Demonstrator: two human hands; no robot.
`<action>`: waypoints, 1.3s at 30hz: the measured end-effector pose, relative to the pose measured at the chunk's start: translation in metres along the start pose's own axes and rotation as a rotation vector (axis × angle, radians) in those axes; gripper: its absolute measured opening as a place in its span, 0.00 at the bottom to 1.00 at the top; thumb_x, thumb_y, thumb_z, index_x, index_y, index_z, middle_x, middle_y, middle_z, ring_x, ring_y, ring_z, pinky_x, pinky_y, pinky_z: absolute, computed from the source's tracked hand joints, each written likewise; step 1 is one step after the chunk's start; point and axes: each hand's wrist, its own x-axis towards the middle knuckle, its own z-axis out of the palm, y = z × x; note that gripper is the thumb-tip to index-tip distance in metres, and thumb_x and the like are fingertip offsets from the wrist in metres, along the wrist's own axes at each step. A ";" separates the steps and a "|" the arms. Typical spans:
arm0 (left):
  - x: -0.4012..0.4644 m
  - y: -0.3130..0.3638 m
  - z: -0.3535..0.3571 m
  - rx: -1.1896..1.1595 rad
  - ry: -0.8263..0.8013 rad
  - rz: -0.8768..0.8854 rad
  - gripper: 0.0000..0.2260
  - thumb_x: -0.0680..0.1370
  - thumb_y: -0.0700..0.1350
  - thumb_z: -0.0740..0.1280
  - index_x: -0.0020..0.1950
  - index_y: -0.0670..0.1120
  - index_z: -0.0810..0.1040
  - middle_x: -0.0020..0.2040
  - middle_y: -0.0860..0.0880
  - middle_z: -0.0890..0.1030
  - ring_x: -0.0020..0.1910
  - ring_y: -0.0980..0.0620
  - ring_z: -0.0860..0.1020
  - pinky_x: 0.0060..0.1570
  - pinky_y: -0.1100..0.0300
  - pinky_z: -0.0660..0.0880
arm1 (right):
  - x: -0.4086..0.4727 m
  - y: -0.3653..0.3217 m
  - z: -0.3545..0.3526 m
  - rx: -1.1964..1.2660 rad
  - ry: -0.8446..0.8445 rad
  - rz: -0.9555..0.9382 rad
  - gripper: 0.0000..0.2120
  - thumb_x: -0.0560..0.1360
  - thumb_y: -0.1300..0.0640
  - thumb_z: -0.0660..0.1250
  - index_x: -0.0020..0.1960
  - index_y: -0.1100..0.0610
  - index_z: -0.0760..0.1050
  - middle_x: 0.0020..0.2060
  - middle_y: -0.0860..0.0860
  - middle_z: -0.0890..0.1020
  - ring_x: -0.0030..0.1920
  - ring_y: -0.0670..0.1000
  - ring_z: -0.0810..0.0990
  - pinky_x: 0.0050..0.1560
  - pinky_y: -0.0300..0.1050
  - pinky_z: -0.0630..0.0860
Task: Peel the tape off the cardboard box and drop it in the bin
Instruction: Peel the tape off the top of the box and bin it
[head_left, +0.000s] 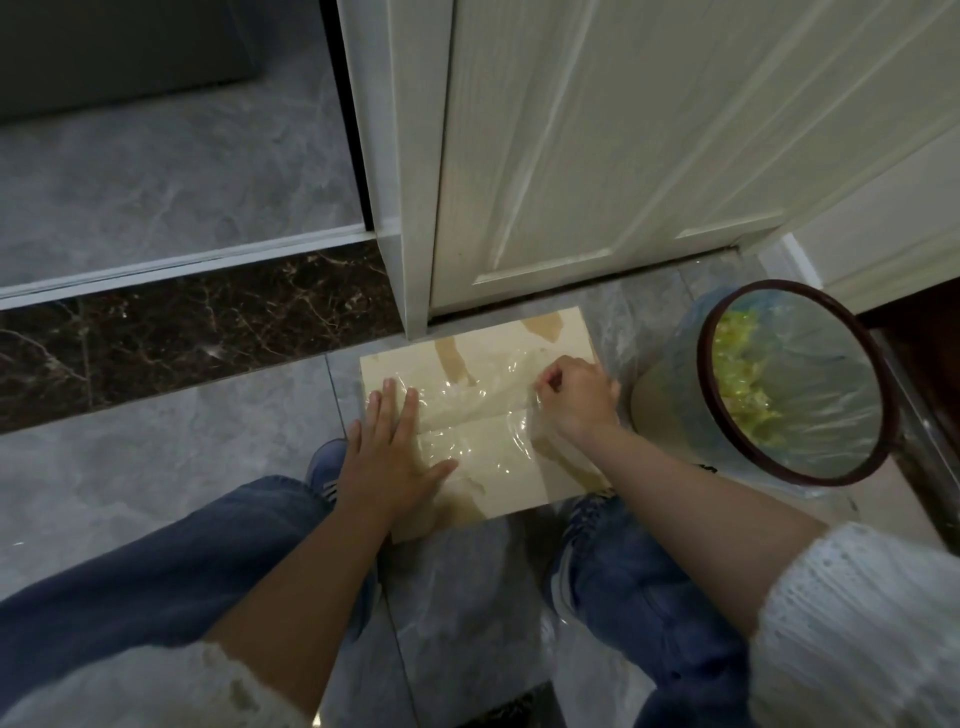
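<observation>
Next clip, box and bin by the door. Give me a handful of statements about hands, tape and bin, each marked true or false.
1. The left hand lies flat on the cardboard box. True.
2. The right hand is held over the bin. False: it is on the box, pinching clear tape.
3. The bin is lined with a plastic bag. True.
4. The bin stands to the person's left. False: it stands on the right, beside the box.
5. The box sits on a table. False: it lies on the tiled floor.
</observation>
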 end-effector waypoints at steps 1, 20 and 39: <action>0.002 0.001 0.001 0.007 -0.014 0.003 0.48 0.76 0.73 0.59 0.83 0.51 0.36 0.81 0.48 0.29 0.81 0.46 0.34 0.80 0.42 0.45 | 0.002 0.002 0.001 0.023 -0.013 0.024 0.04 0.80 0.53 0.65 0.48 0.51 0.77 0.47 0.47 0.81 0.58 0.53 0.74 0.55 0.47 0.57; 0.019 0.010 0.004 -0.057 0.170 -0.066 0.47 0.74 0.75 0.45 0.84 0.46 0.40 0.83 0.45 0.37 0.82 0.46 0.37 0.80 0.47 0.42 | 0.018 0.009 0.019 0.317 -0.118 0.179 0.18 0.74 0.54 0.67 0.62 0.50 0.67 0.45 0.54 0.80 0.48 0.56 0.79 0.53 0.50 0.78; 0.035 0.005 0.013 0.125 0.053 -0.060 0.47 0.73 0.75 0.41 0.83 0.47 0.36 0.81 0.44 0.30 0.81 0.42 0.33 0.80 0.42 0.40 | 0.024 0.009 0.059 0.455 0.141 0.222 0.03 0.75 0.61 0.68 0.47 0.57 0.74 0.44 0.41 0.70 0.33 0.42 0.73 0.43 0.39 0.71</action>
